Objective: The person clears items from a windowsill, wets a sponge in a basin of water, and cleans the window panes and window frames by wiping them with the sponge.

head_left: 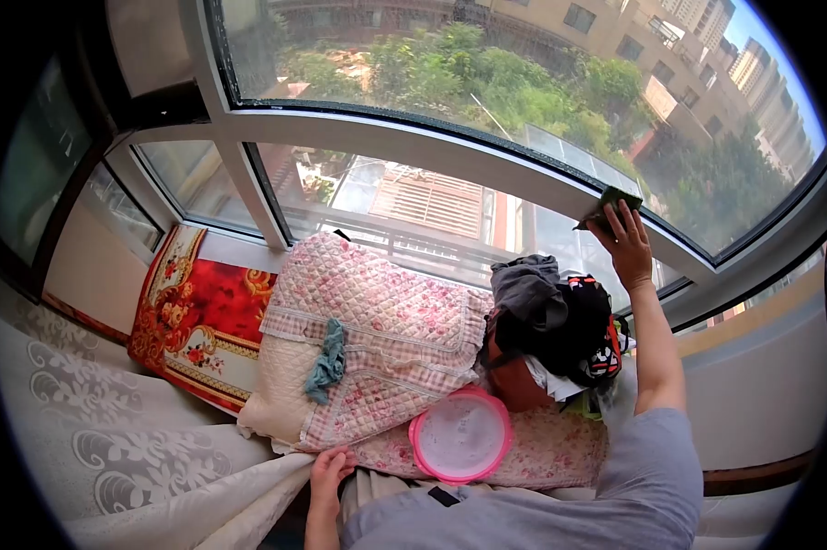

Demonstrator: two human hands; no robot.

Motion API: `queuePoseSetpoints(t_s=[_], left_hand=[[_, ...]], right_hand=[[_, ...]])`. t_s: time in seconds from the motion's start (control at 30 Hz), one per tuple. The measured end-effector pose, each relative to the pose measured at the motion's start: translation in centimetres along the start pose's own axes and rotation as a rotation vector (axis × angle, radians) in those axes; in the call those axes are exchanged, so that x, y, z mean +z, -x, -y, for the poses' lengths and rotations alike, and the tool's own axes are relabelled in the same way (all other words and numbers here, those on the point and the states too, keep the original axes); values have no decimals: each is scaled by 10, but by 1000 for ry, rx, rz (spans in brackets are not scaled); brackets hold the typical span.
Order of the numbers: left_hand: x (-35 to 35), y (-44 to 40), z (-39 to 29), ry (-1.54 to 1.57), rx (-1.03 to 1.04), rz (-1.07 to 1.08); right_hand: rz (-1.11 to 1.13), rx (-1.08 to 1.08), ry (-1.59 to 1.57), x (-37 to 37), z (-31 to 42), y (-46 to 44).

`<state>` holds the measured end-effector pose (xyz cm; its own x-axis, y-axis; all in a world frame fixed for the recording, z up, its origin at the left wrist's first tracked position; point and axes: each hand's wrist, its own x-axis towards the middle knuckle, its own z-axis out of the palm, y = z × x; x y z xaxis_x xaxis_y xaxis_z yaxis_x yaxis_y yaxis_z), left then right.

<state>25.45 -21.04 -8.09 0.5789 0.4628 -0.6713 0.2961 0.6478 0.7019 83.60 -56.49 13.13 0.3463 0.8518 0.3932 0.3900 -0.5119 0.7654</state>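
Note:
My right hand is raised on an outstretched arm at the white window frame. Its fingers press a dark green cloth against the frame and the lower edge of the big pane. Low in the view, my left hand rests beside the lace curtain and the near edge of the quilted pink floral cover. Its fingers are loosely bent, with nothing visible in them. A crumpled teal cloth lies on the quilted cover. Close to my body sits a pink-rimmed round basin with cloudy, whitish contents.
Dark clothes are heaped on a brown bag at the sill, below my right arm. A red and gold patterned blanket lies at the left. Beyond the glass are trees and buildings.

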Motion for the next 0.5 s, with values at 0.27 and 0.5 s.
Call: queuePoseSetpoints(t_s=[0.27, 0.5], left_hand=[[12, 8, 19, -24, -83, 10], [10, -14, 23, -35, -66, 24]], right_hand=[[-54, 79, -135, 1, -27, 32], [-229, 30, -270, -31, 79, -111]])
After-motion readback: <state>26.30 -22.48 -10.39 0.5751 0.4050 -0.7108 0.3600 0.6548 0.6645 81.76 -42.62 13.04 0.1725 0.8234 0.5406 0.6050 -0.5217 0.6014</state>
